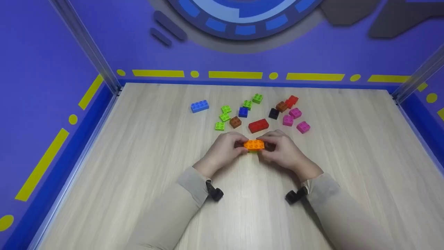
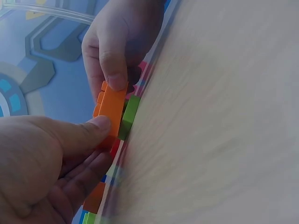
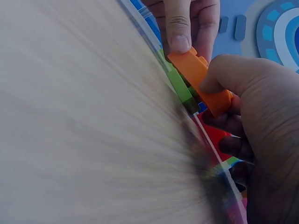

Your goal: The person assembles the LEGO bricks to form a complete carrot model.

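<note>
An orange eight-stud toy brick (image 1: 254, 144) is pinched at both ends, just over the table in front of the loose bricks. My left hand (image 1: 223, 149) grips its left end with the thumb on the near side and fingers behind. At the right end, my right hand (image 1: 284, 151) pinches it the same way. Directly beneath the orange brick is a green brick (image 2: 130, 117), standing on the tabletop. In the right wrist view the orange brick tilts over the green brick (image 3: 181, 88), with a dark gap showing between them at one end.
Beyond the hands lie a long red brick (image 1: 258, 125), a brown brick (image 1: 235, 122), a dark blue brick (image 1: 243, 112) and a black brick (image 1: 274, 113). Several lime bricks (image 1: 224, 117) and pink bricks (image 1: 288, 120) flank them. A long blue brick (image 1: 200, 106) lies farther left, before the purple wall (image 1: 222, 62).
</note>
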Action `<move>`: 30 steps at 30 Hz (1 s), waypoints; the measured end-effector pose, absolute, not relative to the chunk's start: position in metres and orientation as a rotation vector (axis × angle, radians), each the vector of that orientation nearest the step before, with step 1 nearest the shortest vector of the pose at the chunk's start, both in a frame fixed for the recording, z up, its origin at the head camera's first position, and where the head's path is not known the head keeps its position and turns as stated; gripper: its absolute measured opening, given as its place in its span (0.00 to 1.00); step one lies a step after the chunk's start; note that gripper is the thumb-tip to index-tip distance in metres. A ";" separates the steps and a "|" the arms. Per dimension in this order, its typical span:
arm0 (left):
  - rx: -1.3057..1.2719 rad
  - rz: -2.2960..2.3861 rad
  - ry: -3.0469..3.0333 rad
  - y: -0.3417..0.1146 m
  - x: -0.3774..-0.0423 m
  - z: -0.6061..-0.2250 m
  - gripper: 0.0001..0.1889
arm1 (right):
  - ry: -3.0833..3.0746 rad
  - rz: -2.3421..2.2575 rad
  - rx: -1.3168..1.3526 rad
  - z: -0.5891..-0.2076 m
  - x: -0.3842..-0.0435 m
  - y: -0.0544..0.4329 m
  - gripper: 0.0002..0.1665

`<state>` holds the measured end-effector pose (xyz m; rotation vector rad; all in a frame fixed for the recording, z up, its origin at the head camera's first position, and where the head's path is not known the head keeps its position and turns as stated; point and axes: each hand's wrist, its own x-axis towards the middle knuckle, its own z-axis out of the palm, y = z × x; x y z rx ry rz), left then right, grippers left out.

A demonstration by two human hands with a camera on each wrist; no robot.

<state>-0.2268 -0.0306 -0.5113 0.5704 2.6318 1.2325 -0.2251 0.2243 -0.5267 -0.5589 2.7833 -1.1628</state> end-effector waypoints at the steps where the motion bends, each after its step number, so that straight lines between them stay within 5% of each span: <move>1: 0.567 1.232 2.633 -0.030 -0.227 -0.511 0.16 | 2.785 -1.159 -0.566 -0.527 -0.225 0.225 0.28; 30: 0.643 1.232 2.629 -0.028 -0.229 -0.512 0.19 | 2.850 -0.971 -0.581 -0.525 -0.230 0.218 0.22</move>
